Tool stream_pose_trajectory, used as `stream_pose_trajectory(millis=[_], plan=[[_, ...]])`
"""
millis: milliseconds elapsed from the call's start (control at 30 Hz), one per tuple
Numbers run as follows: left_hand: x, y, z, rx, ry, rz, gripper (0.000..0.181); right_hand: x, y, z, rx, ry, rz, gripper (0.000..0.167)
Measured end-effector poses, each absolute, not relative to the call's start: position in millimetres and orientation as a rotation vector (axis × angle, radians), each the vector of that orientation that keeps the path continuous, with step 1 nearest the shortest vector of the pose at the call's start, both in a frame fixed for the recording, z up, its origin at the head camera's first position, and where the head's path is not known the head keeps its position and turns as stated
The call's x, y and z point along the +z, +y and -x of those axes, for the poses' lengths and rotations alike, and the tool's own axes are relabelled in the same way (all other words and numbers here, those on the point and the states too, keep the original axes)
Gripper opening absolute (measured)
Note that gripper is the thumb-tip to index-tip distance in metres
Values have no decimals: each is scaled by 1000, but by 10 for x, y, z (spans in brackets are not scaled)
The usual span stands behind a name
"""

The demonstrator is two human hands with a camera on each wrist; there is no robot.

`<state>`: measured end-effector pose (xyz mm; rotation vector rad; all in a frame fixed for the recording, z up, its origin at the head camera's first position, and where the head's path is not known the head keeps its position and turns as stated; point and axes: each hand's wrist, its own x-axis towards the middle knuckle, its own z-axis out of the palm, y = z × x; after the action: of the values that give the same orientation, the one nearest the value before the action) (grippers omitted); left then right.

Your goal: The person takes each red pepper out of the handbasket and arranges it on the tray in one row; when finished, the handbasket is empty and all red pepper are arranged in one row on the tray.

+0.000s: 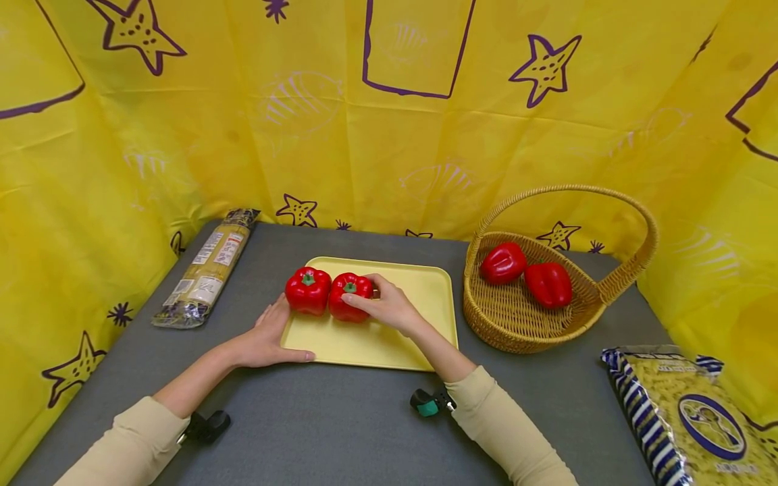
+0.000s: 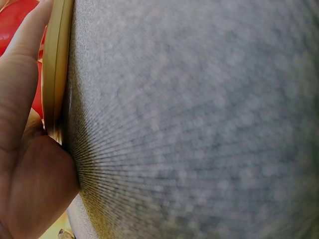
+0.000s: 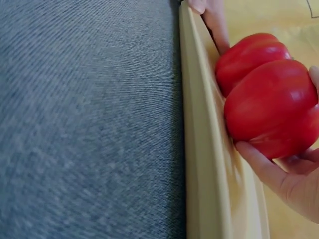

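Two red bell peppers stand side by side on the left part of a yellow tray (image 1: pixel 395 344), green stems up. My right hand (image 1: pixel 389 305) holds the right-hand pepper (image 1: pixel 350 297), thumb on the near side and fingers on the far side; the right wrist view shows this pepper (image 3: pixel 271 107) against its neighbour. The left-hand pepper (image 1: pixel 308 291) sits by the tray's left edge. My left hand (image 1: pixel 267 341) lies at the tray's near left corner, thumb stretched along the front rim and fingers straight beside the left rim, close to that pepper.
Right of the tray stands a wicker basket (image 1: pixel 516 337) with a tall handle; two red peppers (image 1: pixel 548 285) lie inside. A long pack of noodles (image 1: pixel 206 270) lies at the left, a bag of pasta (image 1: pixel 699 418) at the near right. Yellow cloth (image 1: pixel 377 148) hangs around the grey table (image 1: pixel 316 425).
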<state>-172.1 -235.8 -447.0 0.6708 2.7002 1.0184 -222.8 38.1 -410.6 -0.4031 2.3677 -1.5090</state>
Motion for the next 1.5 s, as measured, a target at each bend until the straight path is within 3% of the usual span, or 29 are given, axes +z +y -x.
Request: stream_pose_trajectory(millis=[833,1500], plan=[[-4472,-2357,1719,1021,2706,-669,114,-4035,526,2185,-1401,2492,505,70],[-4485,-2359,1726,1012,2714,-675,114,-3805,966,2093,-1446,2581,581,62]])
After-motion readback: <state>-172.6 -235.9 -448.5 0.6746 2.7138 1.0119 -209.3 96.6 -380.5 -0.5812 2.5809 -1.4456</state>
